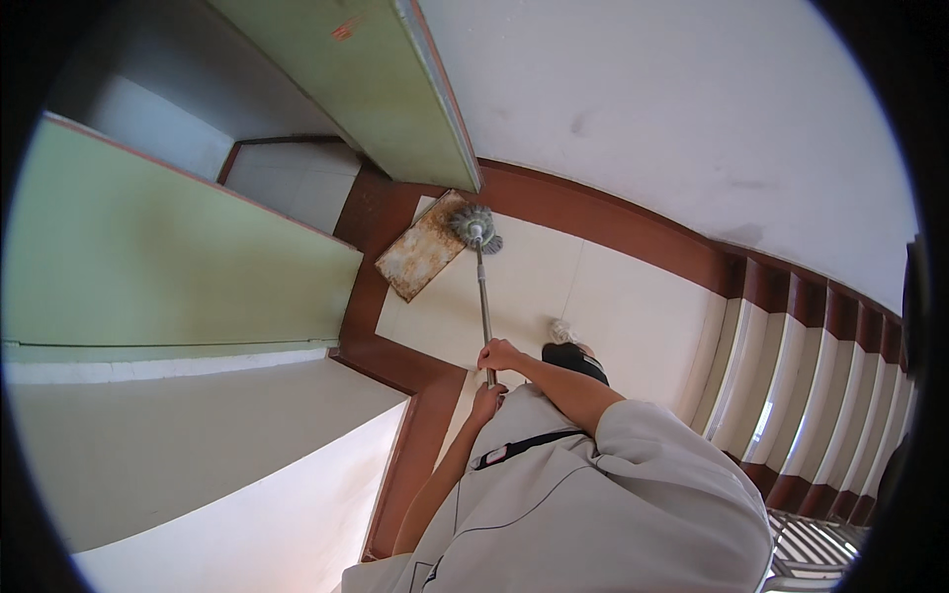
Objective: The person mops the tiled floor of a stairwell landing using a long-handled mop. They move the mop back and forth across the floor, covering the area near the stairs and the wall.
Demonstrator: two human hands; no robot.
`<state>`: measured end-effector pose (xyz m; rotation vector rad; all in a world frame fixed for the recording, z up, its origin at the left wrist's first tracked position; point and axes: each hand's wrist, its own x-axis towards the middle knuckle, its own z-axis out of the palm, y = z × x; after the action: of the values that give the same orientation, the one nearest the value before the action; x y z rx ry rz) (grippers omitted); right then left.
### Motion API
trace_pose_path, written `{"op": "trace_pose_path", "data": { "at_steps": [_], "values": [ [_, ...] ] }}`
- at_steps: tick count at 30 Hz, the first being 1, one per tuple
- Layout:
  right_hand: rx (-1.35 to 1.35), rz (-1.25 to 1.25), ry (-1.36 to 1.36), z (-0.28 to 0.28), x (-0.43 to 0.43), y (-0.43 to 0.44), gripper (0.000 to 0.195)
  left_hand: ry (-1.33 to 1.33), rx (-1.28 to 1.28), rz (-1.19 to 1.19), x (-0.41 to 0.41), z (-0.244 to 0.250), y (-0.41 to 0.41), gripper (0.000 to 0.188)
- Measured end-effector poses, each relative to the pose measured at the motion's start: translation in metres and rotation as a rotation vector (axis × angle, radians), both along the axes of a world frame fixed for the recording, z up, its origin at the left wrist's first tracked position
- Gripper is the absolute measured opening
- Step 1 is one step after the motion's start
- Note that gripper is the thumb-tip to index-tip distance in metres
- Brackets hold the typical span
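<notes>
My right hand (pixel 501 355) grips the metal handle (pixel 485 307) of a mop. Lower on the same handle, close to my shirt, my left hand (pixel 488 402) is closed around it. The mop's grey, stringy head (pixel 475 222) rests at the far end, over the upper right corner of a rust-stained rectangular panel (pixel 421 252) that lies flat on the floor. Some strands spread past the panel onto the cream tiles (pixel 519 278).
Stairs (pixel 778 363) lie to the right, with a metal railing (pixel 815 548) at lower right. A green door (pixel 385 96) and a green panel (pixel 178 237) flank a doorway. Reddish-brown tile (pixel 593 219) borders the floor. A shoe (pixel 561 331) shows beside me.
</notes>
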<state>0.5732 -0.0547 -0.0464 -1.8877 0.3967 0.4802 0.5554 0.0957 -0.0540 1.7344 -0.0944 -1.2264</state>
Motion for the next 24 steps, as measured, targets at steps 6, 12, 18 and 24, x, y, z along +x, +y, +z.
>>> {"op": "trace_pose_path", "data": {
  "at_steps": [6, 12, 18, 24],
  "values": [
    [0.016, -0.021, 0.07, -0.003, -0.036, -0.093, 0.019, -0.102, 0.15, -0.282, -0.013, 0.019, -0.084, 0.022],
    [-0.041, -0.078, 0.117, -0.02, -0.077, -0.15, 0.022, -0.071, 0.185, -0.416, -0.033, 0.056, -0.151, 0.033],
    [0.015, -0.036, 0.271, -0.027, -0.104, -0.155, 0.025, 0.035, 0.126, -0.406, -0.051, 0.037, -0.141, 0.037],
    [0.149, -0.124, 0.495, -0.011, -0.083, -0.114, 0.021, -0.023, 0.165, -0.397, -0.041, 0.037, -0.072, 0.036]
  ]
}}
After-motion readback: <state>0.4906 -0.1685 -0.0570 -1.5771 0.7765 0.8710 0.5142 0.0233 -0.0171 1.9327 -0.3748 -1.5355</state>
